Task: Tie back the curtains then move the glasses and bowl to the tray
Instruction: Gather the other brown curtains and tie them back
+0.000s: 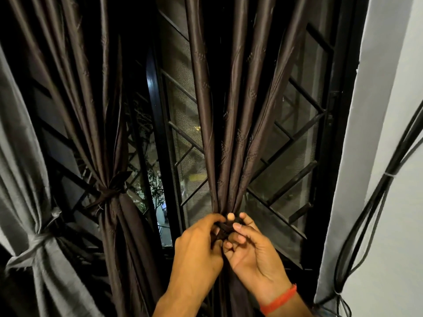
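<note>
Gripping the dark tie-back [225, 231] around the brown curtain [231, 124] — left hand [198, 250] and right hand [250, 250] both pinch it; barred window [286, 156] behind, white wall [389, 156] alongside.

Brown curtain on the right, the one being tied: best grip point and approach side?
Grip the right brown curtain at its gathered waist, where the folds converge into one narrow bundle and both the left hand and right hand now pinch the tie band. Come from the room side, fingers wrapping in from left and right: the window grille behind likely blocks any rear approach.
</note>
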